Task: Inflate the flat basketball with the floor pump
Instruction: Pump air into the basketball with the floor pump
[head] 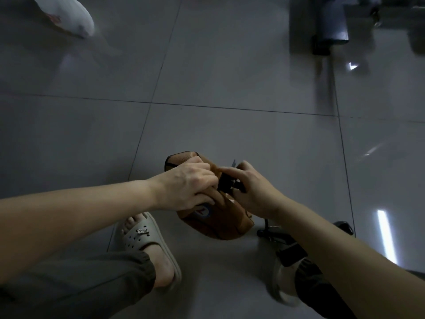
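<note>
The flat basketball [220,223] is brown, folded and crumpled, with a round blue and red logo; it rests on the grey tile floor between my feet. My left hand [188,185] grips its upper fold from the left. My right hand [250,189] pinches the black pump nozzle [227,184] against the ball, right beside my left fingers. The black floor pump base [271,236] lies on the floor just right of the ball, mostly hidden under my right forearm. Whether the needle is inside the valve is hidden by my fingers.
My left foot in a beige slipper [147,240] is left of the ball, my right foot [282,282] below the pump. A white object [73,17] lies at the far left. Dark furniture legs [326,31] stand at the far right.
</note>
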Action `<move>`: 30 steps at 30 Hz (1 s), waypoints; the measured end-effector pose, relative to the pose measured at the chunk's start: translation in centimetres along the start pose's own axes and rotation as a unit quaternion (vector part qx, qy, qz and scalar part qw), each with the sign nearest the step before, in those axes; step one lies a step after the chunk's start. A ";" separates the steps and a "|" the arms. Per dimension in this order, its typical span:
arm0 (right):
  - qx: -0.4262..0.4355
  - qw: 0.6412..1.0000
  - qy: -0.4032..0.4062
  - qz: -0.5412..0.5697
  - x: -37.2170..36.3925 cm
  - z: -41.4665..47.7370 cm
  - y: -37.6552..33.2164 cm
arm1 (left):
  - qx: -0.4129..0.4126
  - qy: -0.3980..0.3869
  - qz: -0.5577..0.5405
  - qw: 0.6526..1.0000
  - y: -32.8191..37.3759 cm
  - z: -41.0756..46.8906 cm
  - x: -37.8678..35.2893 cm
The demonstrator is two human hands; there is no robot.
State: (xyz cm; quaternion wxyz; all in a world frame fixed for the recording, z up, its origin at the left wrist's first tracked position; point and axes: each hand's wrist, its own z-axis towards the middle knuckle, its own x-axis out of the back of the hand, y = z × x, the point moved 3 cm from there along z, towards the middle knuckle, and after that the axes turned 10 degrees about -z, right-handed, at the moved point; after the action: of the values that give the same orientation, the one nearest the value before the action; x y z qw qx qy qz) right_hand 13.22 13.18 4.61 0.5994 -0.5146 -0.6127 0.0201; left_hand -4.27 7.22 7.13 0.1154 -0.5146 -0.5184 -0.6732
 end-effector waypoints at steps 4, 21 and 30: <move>0.024 0.997 0.035 -0.069 -0.4 -0.3 -0.5 | 0.014 0.005 0.000 1.000 -0.4 -0.2 0.1; 0.024 0.996 0.016 -0.087 -0.9 0.1 -0.8 | 0.113 -0.010 -0.018 0.993 -1.7 -0.1 0.4; -0.029 0.995 -0.005 -0.096 -0.5 0.3 -0.9 | 0.109 -0.020 0.004 0.994 -1.5 0.0 -0.2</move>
State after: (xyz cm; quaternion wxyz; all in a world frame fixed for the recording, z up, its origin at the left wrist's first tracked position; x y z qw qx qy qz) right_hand 12.30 12.62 4.81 0.5804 -0.4699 -0.6631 -0.0525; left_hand -5.21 7.78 6.09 0.1629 -0.5143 -0.5891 -0.6015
